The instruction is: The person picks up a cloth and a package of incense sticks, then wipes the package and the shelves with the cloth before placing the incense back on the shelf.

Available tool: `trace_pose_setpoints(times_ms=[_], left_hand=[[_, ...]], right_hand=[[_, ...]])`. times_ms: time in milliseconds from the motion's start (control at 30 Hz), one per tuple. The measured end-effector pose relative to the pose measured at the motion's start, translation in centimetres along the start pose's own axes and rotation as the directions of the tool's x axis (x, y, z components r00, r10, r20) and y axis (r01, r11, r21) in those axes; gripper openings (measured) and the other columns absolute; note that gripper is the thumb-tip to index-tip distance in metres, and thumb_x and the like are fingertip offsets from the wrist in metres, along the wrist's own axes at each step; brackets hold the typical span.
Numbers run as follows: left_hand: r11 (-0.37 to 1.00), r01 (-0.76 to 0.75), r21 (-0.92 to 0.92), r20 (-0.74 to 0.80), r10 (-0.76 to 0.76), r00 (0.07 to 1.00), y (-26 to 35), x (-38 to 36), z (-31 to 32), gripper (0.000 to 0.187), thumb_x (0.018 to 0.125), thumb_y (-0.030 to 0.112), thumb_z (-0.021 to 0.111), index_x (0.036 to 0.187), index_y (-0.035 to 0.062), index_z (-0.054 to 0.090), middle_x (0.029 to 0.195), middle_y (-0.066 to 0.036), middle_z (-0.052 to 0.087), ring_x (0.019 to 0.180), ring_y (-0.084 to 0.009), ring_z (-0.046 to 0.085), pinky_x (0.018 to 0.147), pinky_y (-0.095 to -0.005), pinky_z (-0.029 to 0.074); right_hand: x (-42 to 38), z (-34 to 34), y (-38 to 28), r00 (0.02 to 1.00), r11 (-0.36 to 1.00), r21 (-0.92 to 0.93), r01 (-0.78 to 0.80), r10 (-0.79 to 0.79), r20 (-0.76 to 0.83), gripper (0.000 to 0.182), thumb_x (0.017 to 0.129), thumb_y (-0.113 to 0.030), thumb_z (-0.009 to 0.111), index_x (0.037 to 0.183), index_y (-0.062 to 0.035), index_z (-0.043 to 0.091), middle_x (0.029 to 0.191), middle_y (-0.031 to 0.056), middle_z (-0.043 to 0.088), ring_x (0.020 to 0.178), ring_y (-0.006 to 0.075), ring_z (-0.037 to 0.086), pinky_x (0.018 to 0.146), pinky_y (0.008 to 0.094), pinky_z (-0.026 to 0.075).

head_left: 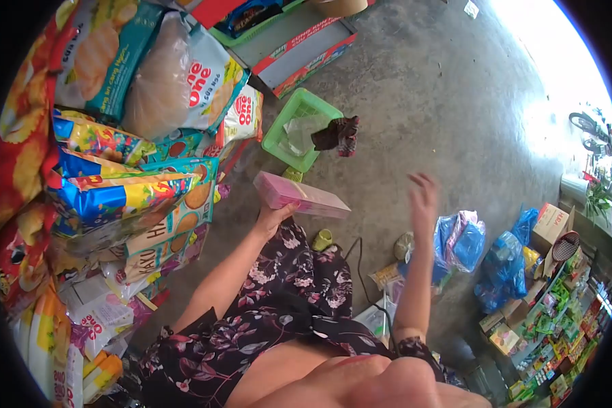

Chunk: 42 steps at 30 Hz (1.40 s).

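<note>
"One One" bags (200,88) left of left hand (277,217). Left hand grips pink box (304,195), long axis crosswise, free end pointing right; right hand (423,195) wide, blurred.

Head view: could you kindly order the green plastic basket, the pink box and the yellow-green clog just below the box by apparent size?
By area covered, largest first:
1. Green plastic basket
2. Pink box, slimmer, partly hidden by the left hand
3. Yellow-green clog
</note>
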<state>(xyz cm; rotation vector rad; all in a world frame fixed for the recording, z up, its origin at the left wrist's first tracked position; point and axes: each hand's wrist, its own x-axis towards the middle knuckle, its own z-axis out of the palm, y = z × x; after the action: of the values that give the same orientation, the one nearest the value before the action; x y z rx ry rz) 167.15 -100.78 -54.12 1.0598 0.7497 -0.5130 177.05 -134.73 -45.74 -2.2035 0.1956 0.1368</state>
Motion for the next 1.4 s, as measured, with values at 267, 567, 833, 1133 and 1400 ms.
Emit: trace_pose_setpoints(times_ms=[267,567,833,1133,1400], left_hand=[[0.987,-0.002,-0.163,-0.015,-0.001,1.0,-1.4,2.7,-1.3,0.044,0.083,0.015,0.069,0.121,0.0066,0.049,0.114,-0.006,0.057,0.106,-0.0193,0.057,0.091,-0.036,0.048],[0.973,0.046,-0.225,-0.126,-0.076,0.989,-8.3,9.0,-7.3,0.053,0.081,0.015,0.071,0.125,0.0041,0.044,0.118,-0.008,0.055,0.11,-0.0218,0.055,0.093,-0.035,0.046],[0.995,-0.076,0.059,-0.134,0.084,0.988,-6.8,11.8,-11.0,0.061,0.074,0.016,0.078,0.124,0.0017,0.047,0.117,-0.005,0.053,0.111,-0.0164,0.049,0.099,-0.0309,0.036],[0.998,0.059,-0.022,-0.07,-0.06,0.996,-8.5,10.3,-10.2,0.052,0.079,0.01,0.072,0.124,0.0054,0.046,0.113,-0.004,0.057,0.107,-0.0151,0.054,0.085,-0.0288,0.046],[0.952,-0.126,0.28,0.089,0.105,0.99,-1.9,3.8,-2.6,0.056,0.076,0.007,0.075,0.124,0.0053,0.045,0.114,-0.005,0.055,0.107,-0.0171,0.054,0.09,-0.0325,0.047]], right_hand=[[1.5,26.8,21.1,0.827,0.904,-0.312,-0.293,0.403,0.392,0.056,0.081,-0.043,0.06,0.124,-0.0077,0.053,0.127,0.0197,0.05,0.121,0.0347,0.043,0.104,0.0469,0.028],[5.8,37.4,29.0,0.684,0.766,-0.58,-0.277,0.581,0.441,0.054,0.082,-0.04,0.056,0.129,-0.0141,0.049,0.136,0.0142,0.041,0.128,0.038,0.033,0.102,0.0504,0.031],[7.0,45.3,36.8,0.692,0.799,-0.519,-0.304,0.559,0.456,0.04,0.083,-0.037,0.054,0.119,-0.0199,0.06,0.127,0.0076,0.054,0.131,0.0315,0.031,0.098,0.049,0.035],[5.7,29.7,24.3,0.918,0.921,0.256,-0.293,0.195,0.346,0.036,0.094,-0.023,0.048,0.115,0.0042,0.058,0.12,0.0127,0.055,0.117,0.0233,0.048,0.098,0.0296,0.035],[-5.5,-9.7,-8.1,0.953,0.994,0.105,-0.012,0.043,-0.298,0.048,0.084,-0.026,0.058,0.12,0.0061,0.054,0.12,0.0128,0.056,0.12,0.0246,0.046,0.102,0.0341,0.032]])
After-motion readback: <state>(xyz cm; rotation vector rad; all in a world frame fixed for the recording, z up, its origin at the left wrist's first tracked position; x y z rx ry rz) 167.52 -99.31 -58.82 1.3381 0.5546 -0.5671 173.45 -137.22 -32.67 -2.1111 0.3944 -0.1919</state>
